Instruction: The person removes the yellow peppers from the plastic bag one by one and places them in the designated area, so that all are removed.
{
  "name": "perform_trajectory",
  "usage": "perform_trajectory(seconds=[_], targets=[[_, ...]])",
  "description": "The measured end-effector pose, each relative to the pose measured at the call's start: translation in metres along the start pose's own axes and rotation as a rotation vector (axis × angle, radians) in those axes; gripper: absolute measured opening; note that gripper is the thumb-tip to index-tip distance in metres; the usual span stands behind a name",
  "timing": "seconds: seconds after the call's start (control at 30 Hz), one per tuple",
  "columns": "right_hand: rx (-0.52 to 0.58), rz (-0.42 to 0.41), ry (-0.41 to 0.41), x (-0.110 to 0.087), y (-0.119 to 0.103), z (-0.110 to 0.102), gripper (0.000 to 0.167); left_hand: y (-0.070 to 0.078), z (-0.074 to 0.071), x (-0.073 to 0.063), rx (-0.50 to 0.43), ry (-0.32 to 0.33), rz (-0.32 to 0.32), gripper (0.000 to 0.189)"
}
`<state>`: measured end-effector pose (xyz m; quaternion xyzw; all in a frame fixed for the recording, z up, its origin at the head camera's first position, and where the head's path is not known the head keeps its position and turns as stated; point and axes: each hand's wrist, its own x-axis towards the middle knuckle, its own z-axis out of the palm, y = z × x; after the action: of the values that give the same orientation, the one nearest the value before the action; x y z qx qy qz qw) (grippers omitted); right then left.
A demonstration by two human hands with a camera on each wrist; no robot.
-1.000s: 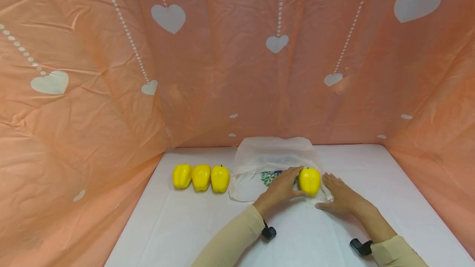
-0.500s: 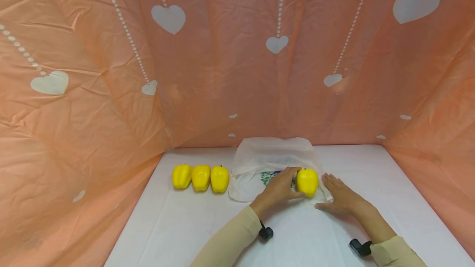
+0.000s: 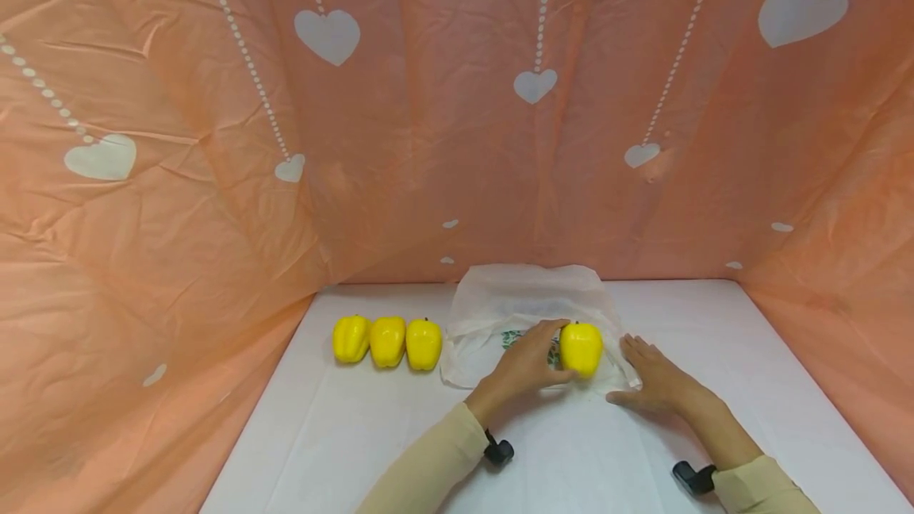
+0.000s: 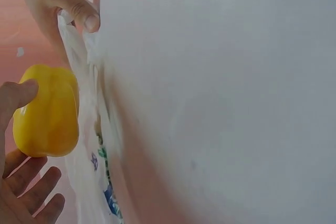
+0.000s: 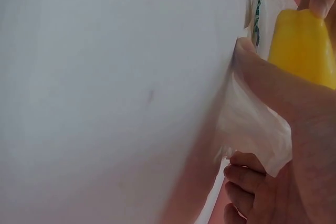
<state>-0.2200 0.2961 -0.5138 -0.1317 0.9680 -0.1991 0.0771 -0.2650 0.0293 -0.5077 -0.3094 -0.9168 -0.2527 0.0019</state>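
Observation:
My left hand (image 3: 524, 362) pinches a yellow bell pepper (image 3: 581, 349) between thumb and index finger. In the left wrist view the pepper (image 4: 50, 111) is held at both ends, the other fingers spread. Behind and partly under it lies a thin whitish plastic bag (image 3: 531, 288) with a green and blue print, partly covered by the left hand. At the bag's right corner rests my right hand (image 3: 660, 379), thumb and fingers wide apart and touching the bag (image 5: 252, 116). Whether the pepper touches the bag cannot be told.
Three more yellow bell peppers (image 3: 388, 342) stand in a row left of the bag, the rightmost close to its edge. All rest on a white-covered table (image 3: 343, 435). A peach sheet with white hearts (image 3: 428, 181) hangs behind and at both sides.
The left hand has moved slightly left with the yellow bell pepper, widening the gap to the right hand. The right hand, the bag and the three other peppers have stayed in place.

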Motion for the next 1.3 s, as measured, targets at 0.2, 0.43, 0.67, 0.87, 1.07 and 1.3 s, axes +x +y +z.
perform_trajectory(seconds=[0.2,0.43,0.67,0.87,1.07,1.3], targets=[[-0.004,0.000,0.003,0.000,-0.002,-0.001,0.112,-0.005,-0.008,-0.006,0.002,0.026,0.024,0.086],[-0.002,-0.010,0.013,0.000,0.001,0.001,0.112,-0.012,-0.019,-0.016,-0.029,0.070,0.047,0.086],[-0.007,-0.003,0.008,0.001,0.003,0.003,0.113,-0.018,-0.032,-0.026,-0.075,0.096,0.045,0.087],[-0.005,-0.010,0.017,0.001,0.004,0.004,0.113,-0.025,-0.037,-0.031,-0.120,0.094,0.012,0.089],[0.001,0.000,0.010,0.001,0.005,0.005,0.115,-0.030,-0.043,-0.035,-0.187,0.114,0.009,0.088],[0.002,-0.031,0.043,0.000,0.002,0.004,0.113,-0.036,-0.051,-0.044,-0.220,0.134,0.014,0.088]])
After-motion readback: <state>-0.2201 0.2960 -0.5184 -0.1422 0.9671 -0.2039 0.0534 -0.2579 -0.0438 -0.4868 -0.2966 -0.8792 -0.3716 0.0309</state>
